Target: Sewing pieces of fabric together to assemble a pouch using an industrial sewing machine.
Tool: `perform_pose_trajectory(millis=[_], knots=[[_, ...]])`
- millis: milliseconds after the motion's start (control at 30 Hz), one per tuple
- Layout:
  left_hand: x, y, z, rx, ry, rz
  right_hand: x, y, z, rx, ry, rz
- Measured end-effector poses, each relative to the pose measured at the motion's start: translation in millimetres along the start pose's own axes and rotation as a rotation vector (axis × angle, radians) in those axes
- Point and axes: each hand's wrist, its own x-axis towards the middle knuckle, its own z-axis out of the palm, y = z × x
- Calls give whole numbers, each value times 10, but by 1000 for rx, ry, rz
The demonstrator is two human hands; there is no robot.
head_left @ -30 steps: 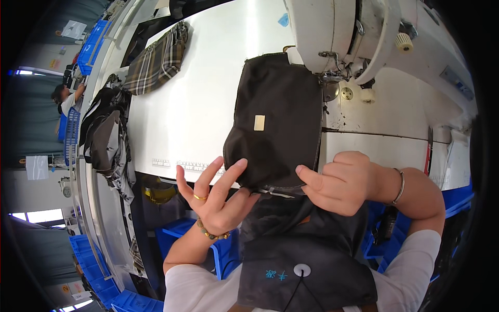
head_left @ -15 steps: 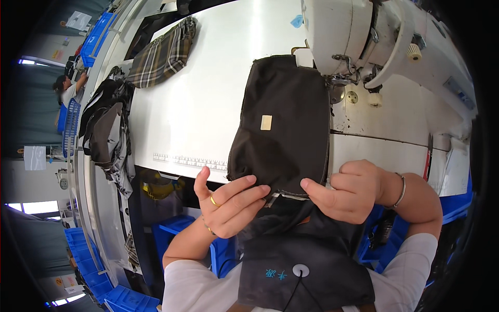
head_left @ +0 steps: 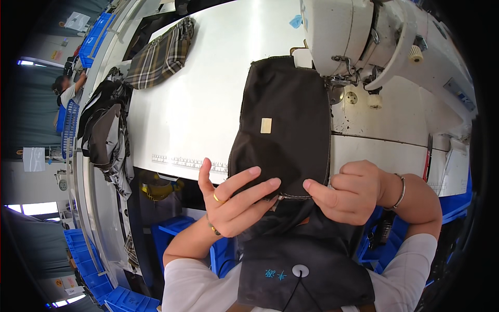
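Observation:
A dark brown fabric panel point(head_left: 283, 151) with stitched edges and a small pale label point(head_left: 266, 126) lies on the white sewing table. Its upper right edge is at the needle area of a white sewing machine point(head_left: 343, 31). My left hand point(head_left: 234, 200), a gold ring on one finger, rests on the panel's near left corner with its fingers stretched out and apart. At the near right corner my right hand point(head_left: 351, 192) has its fingers curled and pinches the fabric edge. The right thumb lies on top, while the fingertips beneath are hidden.
A plaid fabric piece point(head_left: 161, 54) lies at the table's far left. Beside it a heap of dark and grey fabric point(head_left: 106, 130) hangs over the edge. A red-and-black slim tool point(head_left: 428, 158) lies at right. Blue bins point(head_left: 86, 260) stand at left, where another person point(head_left: 67, 91) works.
My left hand has slid slightly right and its fingers have moved farther onto the fabric. The panel's near edge has shifted a little; my right hand stays nearly in place.

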Motion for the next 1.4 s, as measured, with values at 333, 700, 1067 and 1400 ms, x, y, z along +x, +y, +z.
perform_pose_trajectory(millis=[333,700,1067,1400], knots=[[-46,-49,-3,-97,8,53,-4,-6,6,-3,41,-3],[15,-62,7,-187,4,41,59,-18,-43,-85,54,-5],[0,-14,21,-145,-26,-19,14,-89,49,-173,89,8],[-69,-42,31,-129,-116,20,-9,-198,11,-340,-58,29]])
